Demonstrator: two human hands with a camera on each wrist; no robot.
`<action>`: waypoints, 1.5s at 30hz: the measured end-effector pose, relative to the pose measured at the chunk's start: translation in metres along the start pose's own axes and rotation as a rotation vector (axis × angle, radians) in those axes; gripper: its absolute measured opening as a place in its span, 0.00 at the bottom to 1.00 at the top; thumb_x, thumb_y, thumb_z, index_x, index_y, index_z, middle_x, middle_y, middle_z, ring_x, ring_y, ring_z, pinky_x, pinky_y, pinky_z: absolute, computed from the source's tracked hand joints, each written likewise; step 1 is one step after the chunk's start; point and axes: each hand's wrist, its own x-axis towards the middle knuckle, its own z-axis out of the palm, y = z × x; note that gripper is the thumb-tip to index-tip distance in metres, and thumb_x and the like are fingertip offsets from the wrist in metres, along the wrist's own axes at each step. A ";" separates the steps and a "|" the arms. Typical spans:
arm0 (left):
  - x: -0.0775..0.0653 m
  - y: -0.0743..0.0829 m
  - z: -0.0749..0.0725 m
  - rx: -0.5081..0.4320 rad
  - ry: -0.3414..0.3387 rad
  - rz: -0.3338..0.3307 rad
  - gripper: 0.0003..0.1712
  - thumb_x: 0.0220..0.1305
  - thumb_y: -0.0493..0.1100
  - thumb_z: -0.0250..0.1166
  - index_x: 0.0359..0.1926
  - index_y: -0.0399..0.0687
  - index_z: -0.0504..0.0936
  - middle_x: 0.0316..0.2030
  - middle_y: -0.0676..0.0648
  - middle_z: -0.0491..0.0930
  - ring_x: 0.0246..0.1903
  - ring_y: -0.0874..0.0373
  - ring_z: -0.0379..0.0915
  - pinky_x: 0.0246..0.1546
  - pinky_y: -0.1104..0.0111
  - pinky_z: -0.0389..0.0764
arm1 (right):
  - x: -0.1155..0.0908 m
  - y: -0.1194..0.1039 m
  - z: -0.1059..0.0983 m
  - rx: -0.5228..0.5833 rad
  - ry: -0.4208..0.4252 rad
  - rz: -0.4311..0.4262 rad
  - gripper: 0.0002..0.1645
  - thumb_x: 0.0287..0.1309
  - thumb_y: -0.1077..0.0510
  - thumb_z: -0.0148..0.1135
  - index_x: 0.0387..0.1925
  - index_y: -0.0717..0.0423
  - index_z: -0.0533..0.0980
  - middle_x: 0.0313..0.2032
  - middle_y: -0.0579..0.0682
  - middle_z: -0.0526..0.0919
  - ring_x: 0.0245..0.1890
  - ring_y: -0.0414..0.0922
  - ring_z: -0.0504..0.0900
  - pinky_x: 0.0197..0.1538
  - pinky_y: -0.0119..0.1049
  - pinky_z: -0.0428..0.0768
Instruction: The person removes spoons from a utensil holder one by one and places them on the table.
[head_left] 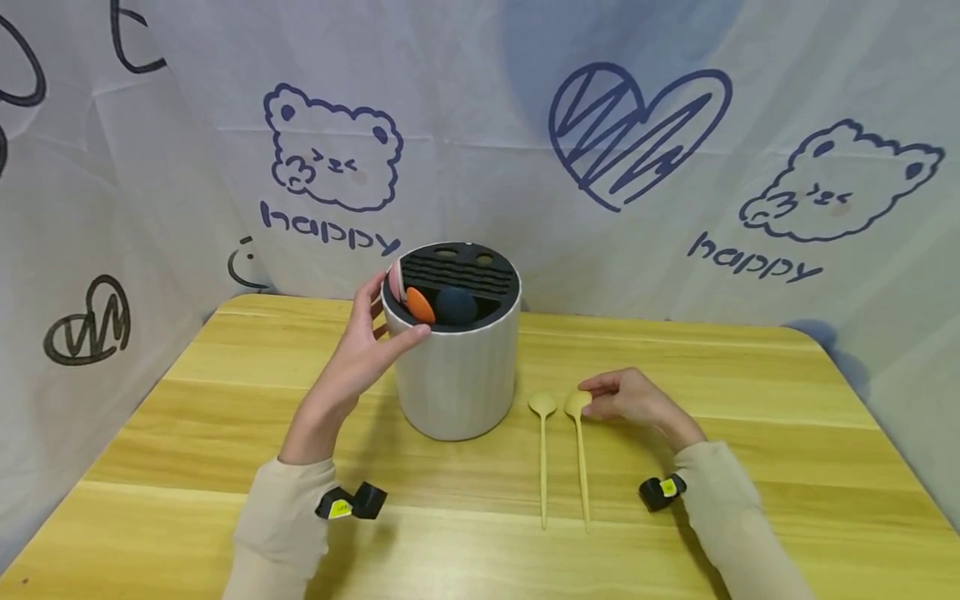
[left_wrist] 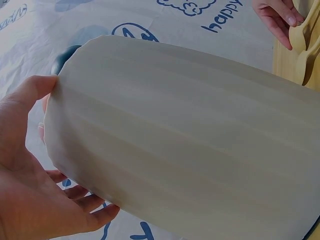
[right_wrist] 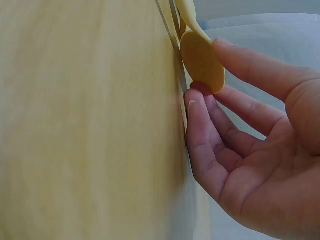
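Note:
A white ribbed utensil holder [head_left: 456, 383] with a black slotted top stands upright on the table. My left hand [head_left: 352, 358] grips its upper left side, thumb at the front rim and fingers round the side, also seen in the left wrist view. Two yellow spoons lie to the right of it, side by side with handles toward me. The right-hand spoon [head_left: 577, 403] is held at its bowl by my right hand [head_left: 630, 396]; in the right wrist view, thumb and fingers meet the bowl's edge. The left-hand spoon [head_left: 542, 404] lies untouched.
Inside the holder's front opening are an orange utensil head [head_left: 420, 306], a dark blue one [head_left: 456, 306] and a pink one [head_left: 396, 279] at the left. The wooden table [head_left: 225, 417] ends at a white printed cloth [head_left: 480, 125] behind and at the sides.

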 end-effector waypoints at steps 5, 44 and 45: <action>0.000 0.000 0.000 -0.005 -0.003 0.003 0.50 0.62 0.45 0.64 0.76 0.51 0.41 0.74 0.46 0.42 0.71 0.48 0.40 0.69 0.51 0.48 | 0.000 0.000 0.000 -0.026 0.005 -0.010 0.26 0.56 0.63 0.68 0.55 0.71 0.75 0.45 0.58 0.81 0.39 0.45 0.79 0.41 0.36 0.80; 0.000 0.000 0.000 -0.007 -0.010 0.015 0.51 0.62 0.46 0.63 0.76 0.50 0.41 0.74 0.46 0.41 0.72 0.49 0.38 0.69 0.50 0.47 | -0.008 -0.010 -0.004 -0.052 0.089 -0.114 0.28 0.70 0.56 0.54 0.65 0.69 0.66 0.55 0.64 0.76 0.52 0.55 0.77 0.45 0.43 0.81; 0.000 0.000 0.000 -0.007 -0.010 0.016 0.51 0.62 0.46 0.63 0.76 0.50 0.41 0.74 0.46 0.41 0.72 0.49 0.38 0.69 0.50 0.47 | -0.009 -0.012 -0.003 -0.044 0.097 -0.125 0.28 0.70 0.56 0.53 0.65 0.69 0.66 0.55 0.64 0.76 0.52 0.56 0.76 0.46 0.44 0.81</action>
